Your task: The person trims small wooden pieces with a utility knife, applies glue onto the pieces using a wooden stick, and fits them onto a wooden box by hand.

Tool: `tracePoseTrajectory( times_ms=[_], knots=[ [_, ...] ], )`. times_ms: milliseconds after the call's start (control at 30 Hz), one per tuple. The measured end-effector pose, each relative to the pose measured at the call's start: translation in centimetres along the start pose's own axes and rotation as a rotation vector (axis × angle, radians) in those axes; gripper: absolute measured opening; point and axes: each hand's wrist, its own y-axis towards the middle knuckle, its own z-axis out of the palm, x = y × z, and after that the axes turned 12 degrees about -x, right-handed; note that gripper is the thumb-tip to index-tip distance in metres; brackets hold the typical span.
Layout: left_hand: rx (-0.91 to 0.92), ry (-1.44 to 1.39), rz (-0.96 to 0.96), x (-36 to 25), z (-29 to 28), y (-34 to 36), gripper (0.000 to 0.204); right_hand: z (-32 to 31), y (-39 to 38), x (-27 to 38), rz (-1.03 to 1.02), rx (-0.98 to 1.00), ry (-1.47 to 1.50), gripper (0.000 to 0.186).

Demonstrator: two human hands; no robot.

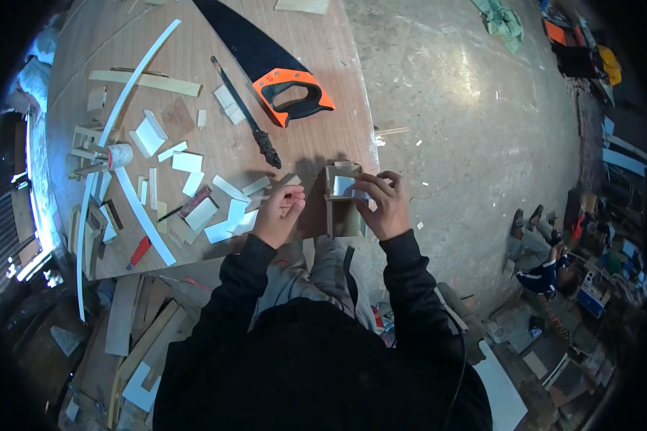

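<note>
My right hand (387,208) is at the table's edge, thumb and fingers closed on a small white rectangular piece (343,187). That piece sits at the upper part of a small box-like wooden assembly (347,221), which has thin walls and stands by the table corner. To its left, my left hand (280,215) has its fingers curled in toward the thumb. A small pale wooden block (290,179) shows just beyond those fingers; whether they grip it is hidden. Several white and pale offcuts (236,214) lie left of that hand.
On the wooden table (338,93) lie an orange-handled handsaw (292,93), a dark thin rod with a wrapped end (248,118), long white strips (142,215), a red-handled tool (140,251) and a white cup (119,156). Boards (140,337) lean below. Another person (542,269) sits far right.
</note>
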Motion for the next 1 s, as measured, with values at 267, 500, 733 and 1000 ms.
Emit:
tracePoseTrajectory(
  times_ms=[267, 500, 733, 1000],
  knots=[
    [-0.119, 0.001, 0.002, 1.8, 1.7, 1.0, 0.027, 1.4, 0.2, -1.0, -0.008, 0.06, 0.017, 0.029],
    [-0.139, 0.305, 0.147, 0.8, 2.1, 1.8, 0.025, 1.2, 0.8, -0.9, -0.008, 0.124, 0.01, 0.028],
    [-0.144, 0.34, 0.225, 0.2, 2.6, 2.5, 0.023, 1.5, 1.1, -1.2, -0.017, 0.166, -0.007, 0.022],
    [-0.122, 0.33, 0.189, 0.4, 2.8, 2.9, 0.023, 1.6, 0.7, -1.9, -0.018, 0.17, -0.018, 0.021]
  ],
)
